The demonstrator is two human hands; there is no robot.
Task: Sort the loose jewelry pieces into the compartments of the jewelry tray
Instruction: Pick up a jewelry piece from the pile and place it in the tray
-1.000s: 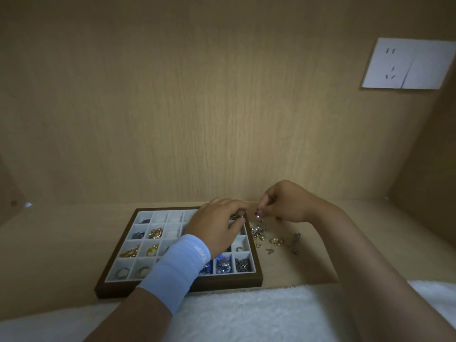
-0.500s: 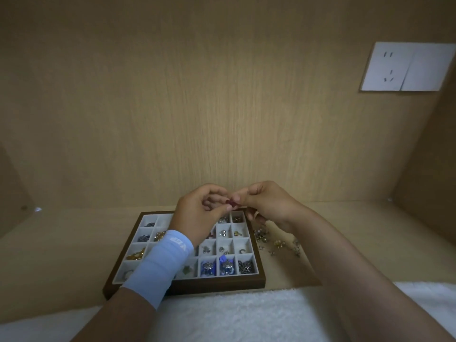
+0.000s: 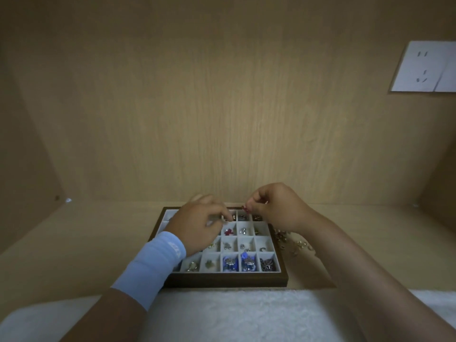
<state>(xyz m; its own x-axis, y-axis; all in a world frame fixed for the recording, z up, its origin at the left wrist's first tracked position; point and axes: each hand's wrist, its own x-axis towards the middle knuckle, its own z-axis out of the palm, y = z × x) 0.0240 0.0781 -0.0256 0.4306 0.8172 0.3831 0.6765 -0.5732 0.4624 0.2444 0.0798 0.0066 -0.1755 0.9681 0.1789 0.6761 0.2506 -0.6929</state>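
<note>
The jewelry tray (image 3: 227, 280) has a dark wooden frame and white compartments, most with small pieces in them. One compartment holds a red piece (image 3: 229, 232). My left hand (image 3: 199, 225), with a light-blue wristband, hovers over the tray's far middle. Its fingers are curled and blurred, so I cannot tell whether they hold anything. My right hand (image 3: 278, 208) is above the tray's far right corner and pinches a tiny red piece (image 3: 244, 208) between thumb and fingertip. Loose jewelry pieces (image 3: 296, 243) lie on the shelf just right of the tray, partly hidden by my right forearm.
A white fluffy cloth (image 3: 246, 317) covers the near edge in front of the tray. Wooden walls close in the back and both sides. A white socket plate (image 3: 424, 67) is on the back wall at upper right.
My hands were pinched together above the tray and have parted. The left hand has dropped lower over the compartments. The right hand stays up, still holding the red piece.
</note>
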